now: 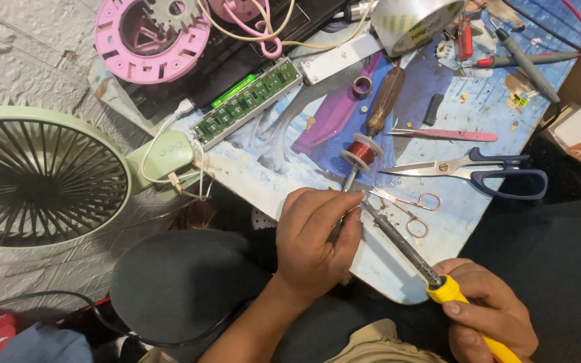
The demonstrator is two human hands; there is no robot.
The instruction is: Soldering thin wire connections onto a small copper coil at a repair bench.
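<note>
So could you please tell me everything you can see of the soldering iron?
The soldering iron has a yellow handle, a metal collar and a long dark shaft. The right hand grips the handle. It lies slanted up-left over the board's edge, its tip meeting the left hand's fingertips, near the small scissors.

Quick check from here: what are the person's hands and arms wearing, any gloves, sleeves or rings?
Both are bare. The left hand and its forearm show no glove, sleeve, watch or ring. The right hand is gloveless too, fingers unadorned; its wrist runs out of frame.
</note>
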